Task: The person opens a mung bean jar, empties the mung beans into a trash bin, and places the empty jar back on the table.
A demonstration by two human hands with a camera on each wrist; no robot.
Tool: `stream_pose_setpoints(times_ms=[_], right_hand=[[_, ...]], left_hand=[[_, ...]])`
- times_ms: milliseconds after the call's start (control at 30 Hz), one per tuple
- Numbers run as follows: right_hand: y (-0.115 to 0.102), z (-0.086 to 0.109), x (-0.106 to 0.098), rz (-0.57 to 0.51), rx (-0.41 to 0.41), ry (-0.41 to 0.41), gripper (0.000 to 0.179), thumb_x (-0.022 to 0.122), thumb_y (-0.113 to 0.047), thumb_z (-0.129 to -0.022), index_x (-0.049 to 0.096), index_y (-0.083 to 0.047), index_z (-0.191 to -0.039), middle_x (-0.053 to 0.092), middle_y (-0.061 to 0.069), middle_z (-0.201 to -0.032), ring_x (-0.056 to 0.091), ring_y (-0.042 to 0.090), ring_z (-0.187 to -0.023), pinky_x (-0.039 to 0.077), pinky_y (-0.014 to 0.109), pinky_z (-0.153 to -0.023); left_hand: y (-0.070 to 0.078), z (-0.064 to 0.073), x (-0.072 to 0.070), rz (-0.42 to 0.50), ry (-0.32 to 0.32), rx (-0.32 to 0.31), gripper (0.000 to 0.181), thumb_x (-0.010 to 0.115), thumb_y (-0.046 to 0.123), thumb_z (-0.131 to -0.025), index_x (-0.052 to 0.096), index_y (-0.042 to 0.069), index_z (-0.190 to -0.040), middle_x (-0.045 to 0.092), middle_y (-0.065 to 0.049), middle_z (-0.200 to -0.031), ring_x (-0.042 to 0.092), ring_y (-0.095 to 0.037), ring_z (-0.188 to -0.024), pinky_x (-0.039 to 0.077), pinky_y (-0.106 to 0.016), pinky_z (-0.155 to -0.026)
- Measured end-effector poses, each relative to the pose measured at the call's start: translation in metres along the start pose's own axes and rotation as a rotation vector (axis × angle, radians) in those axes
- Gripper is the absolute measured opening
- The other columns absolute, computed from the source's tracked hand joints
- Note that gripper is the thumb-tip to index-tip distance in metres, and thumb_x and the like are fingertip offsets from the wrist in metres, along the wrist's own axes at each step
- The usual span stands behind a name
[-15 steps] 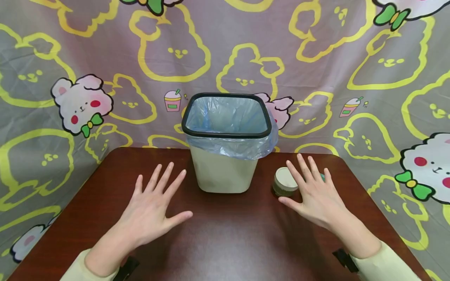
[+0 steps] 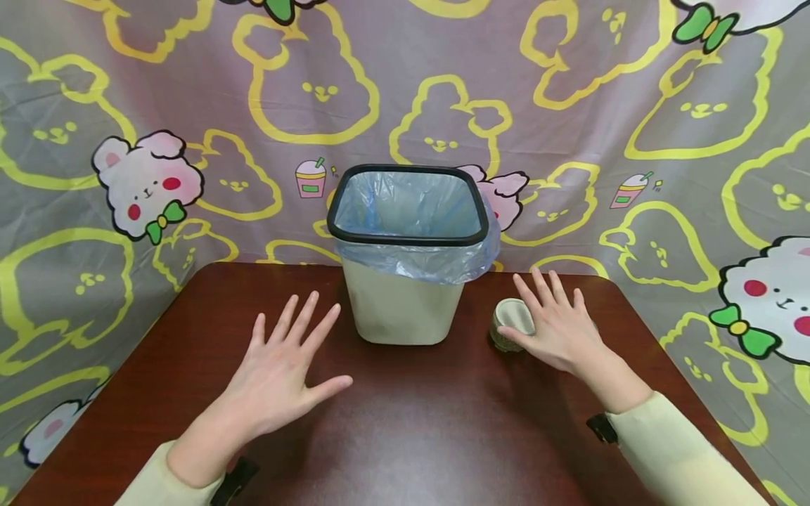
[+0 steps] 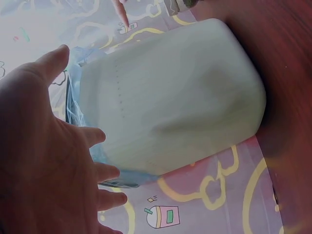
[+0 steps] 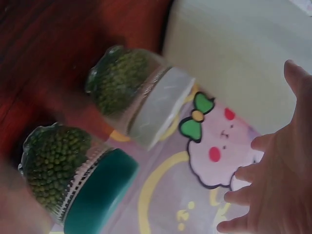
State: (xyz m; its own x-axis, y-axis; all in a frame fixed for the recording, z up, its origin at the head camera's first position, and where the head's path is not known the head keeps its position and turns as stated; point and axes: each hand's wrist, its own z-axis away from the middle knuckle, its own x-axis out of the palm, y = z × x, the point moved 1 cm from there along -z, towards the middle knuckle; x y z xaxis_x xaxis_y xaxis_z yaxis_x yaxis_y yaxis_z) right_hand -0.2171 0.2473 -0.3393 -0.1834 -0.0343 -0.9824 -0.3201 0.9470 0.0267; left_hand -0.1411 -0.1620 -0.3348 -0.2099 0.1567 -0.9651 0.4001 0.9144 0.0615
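Note:
My left hand (image 2: 272, 383) is held over the left of the table with fingers spread, holding nothing. Toward the right my right hand (image 2: 563, 334), fingers straight and apart, hovers by a jar with a white lid (image 2: 506, 344); its thumb overlaps that jar in the head view. Two glass jars of small green beans show in the right wrist view: the white-lidded one, and beside it a jar with a teal lid (image 4: 58, 168). In the head view the teal-lidded jar is hidden behind the right hand. A pale trash bin (image 2: 405, 309) stands between the hands.
A thin bluish plastic bag (image 2: 411, 263) lines the bin and hangs over its black rim (image 2: 405, 241). The dark red-brown tabletop (image 2: 405, 422) ends at a cloth backdrop (image 2: 443, 42) printed with yellow outlines and rabbit faces.
My right hand has moved forward and slightly left, now covering the teal-lidded jar in the head view. The left hand has shifted slightly right. Both hands stay spread.

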Motion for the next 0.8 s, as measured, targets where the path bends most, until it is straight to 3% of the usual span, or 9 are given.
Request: stream_pose_setpoints(times_ms=[100, 367, 800], right_hand=[[0.007, -0.01, 0.006, -0.003, 0.021, -0.023, 0.093, 0.045, -0.07, -0.089, 0.023, -0.007, -0.154, 0.014, 0.025, -0.157, 0.012, 0.049, -0.14, 0.015, 0.073, -0.101], [0.024, -0.031, 0.027, -0.057, 0.066, -0.107, 0.094, 0.04, -0.07, -0.091, 0.019, -0.005, -0.154, 0.01, 0.027, -0.157, 0.01, 0.051, -0.14, 0.01, 0.074, -0.101], [0.027, -0.043, 0.051, -0.096, 0.046, -0.156, 0.092, 0.04, -0.07, -0.091, 0.025, -0.004, -0.153, 0.018, 0.029, -0.155, 0.02, 0.051, -0.138, 0.013, 0.07, -0.104]], left_hand=[[0.0, -0.001, 0.002, 0.01, -0.002, 0.0, 0.096, 0.052, 0.075, -0.081, 0.024, 0.021, -0.155, 0.009, -0.011, -0.161, 0.006, -0.038, -0.145, 0.011, -0.071, -0.104], [0.001, 0.0, 0.008, 0.017, -0.025, -0.017, 0.099, 0.035, 0.085, -0.079, 0.022, 0.023, -0.156, 0.01, -0.011, -0.161, 0.007, -0.038, -0.145, 0.011, -0.072, -0.104], [0.003, -0.002, 0.016, 0.043, -0.036, -0.022, 0.097, 0.04, 0.082, -0.081, 0.021, 0.024, -0.156, 0.009, -0.01, -0.162, 0.006, -0.037, -0.145, 0.01, -0.071, -0.104]])
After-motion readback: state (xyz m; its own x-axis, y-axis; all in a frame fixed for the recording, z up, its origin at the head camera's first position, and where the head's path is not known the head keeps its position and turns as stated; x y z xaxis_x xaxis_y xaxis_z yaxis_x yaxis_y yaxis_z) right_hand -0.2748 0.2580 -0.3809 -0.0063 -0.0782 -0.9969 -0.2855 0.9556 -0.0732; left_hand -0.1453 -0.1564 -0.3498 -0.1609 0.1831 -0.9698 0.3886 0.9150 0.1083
